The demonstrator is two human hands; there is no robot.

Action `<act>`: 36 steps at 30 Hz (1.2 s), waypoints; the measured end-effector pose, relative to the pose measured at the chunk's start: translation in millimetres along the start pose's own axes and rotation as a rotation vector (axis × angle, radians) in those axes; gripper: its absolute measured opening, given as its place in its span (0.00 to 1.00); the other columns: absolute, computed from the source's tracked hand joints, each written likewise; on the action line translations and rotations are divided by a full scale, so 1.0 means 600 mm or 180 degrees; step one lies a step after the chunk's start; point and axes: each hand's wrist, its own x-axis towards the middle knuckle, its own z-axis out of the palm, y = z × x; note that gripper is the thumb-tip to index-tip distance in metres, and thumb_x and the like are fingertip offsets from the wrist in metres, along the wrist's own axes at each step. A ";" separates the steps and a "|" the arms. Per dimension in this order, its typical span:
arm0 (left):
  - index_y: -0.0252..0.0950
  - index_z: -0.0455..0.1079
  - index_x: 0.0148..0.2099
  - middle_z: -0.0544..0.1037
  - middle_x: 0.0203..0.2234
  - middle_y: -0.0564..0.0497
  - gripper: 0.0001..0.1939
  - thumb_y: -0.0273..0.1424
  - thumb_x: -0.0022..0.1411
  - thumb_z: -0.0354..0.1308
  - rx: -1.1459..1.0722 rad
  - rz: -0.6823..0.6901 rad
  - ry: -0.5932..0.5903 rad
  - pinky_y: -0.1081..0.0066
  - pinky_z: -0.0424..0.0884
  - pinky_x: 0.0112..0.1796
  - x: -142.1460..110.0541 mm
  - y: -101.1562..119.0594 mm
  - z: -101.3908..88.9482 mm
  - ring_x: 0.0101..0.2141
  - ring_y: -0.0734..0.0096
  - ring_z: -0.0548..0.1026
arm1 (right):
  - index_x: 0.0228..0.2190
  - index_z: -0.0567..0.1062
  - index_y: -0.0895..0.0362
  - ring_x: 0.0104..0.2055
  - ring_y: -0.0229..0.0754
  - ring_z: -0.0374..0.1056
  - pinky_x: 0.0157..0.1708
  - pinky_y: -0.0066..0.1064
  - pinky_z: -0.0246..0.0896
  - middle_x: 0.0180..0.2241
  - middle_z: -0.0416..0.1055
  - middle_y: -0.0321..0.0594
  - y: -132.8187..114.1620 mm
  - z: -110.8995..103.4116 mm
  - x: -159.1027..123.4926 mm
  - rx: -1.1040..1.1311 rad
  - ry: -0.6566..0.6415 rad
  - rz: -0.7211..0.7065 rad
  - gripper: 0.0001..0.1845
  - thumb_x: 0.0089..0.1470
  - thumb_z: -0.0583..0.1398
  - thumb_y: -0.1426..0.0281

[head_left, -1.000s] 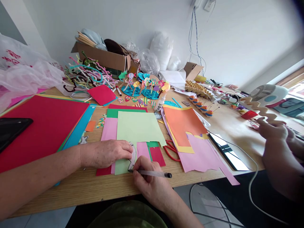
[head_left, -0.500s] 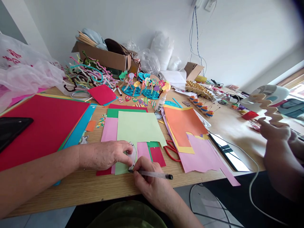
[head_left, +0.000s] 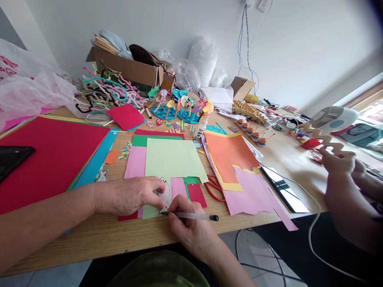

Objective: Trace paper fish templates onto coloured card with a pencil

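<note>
Left hand at near-left part of light green sheet, thumb and forefinger slightly apart, pressing white cutout onto it; right hand closed round pen, tip by cutout's near end. Looks like tracing (my read); next stroke calls for cutout held flat. Cutout partly under left fingers, fresh ink too small to tell, both forearms cut off by frame

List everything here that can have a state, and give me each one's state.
Left hand, thumb and forefinger parted on the white cutout
Right hand, closed around the pen
Pen, uncapped, tip down by the cutout
Light green paper, notched along its lower edge
Red-handled scissors, partly covered; blades hidden
Glue bottle, upright
Large cardboard box, open, filled
</note>
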 end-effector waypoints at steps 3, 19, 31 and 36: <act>0.45 0.74 0.46 0.70 0.46 0.47 0.21 0.15 0.61 0.50 0.0002 -0.0046 -0.0084 0.68 0.66 0.48 -0.002 -0.003 0.003 0.46 0.62 0.70 | 0.25 0.63 0.54 0.20 0.33 0.51 0.21 0.23 0.43 0.17 0.56 0.27 -0.001 0.000 0.001 0.0055 0.0047 0.0014 0.05 0.47 0.52 0.76; 0.43 0.74 0.47 0.71 0.46 0.46 0.24 0.14 0.59 0.46 -0.0049 0.0030 0.0022 0.68 0.67 0.47 -0.003 -0.006 0.005 0.46 0.60 0.71 | 0.24 0.62 0.54 0.21 0.33 0.53 0.21 0.24 0.45 0.18 0.59 0.28 0.009 0.005 0.007 0.0318 0.0436 0.0180 0.05 0.47 0.52 0.75; 0.43 0.73 0.46 0.70 0.44 0.48 0.22 0.14 0.59 0.49 -0.0062 0.0081 0.0039 0.71 0.67 0.46 -0.002 -0.009 0.008 0.45 0.62 0.71 | 0.23 0.61 0.54 0.22 0.34 0.54 0.22 0.24 0.45 0.18 0.56 0.28 0.006 0.006 0.011 0.0368 0.0498 0.0292 0.05 0.47 0.52 0.75; 0.43 0.73 0.46 0.70 0.45 0.48 0.23 0.13 0.58 0.49 -0.0018 0.0077 0.0044 0.70 0.67 0.47 -0.004 -0.008 0.008 0.46 0.61 0.71 | 0.24 0.61 0.54 0.22 0.34 0.52 0.21 0.24 0.44 0.19 0.56 0.28 0.006 0.004 0.010 0.0466 0.0427 0.0384 0.05 0.47 0.53 0.76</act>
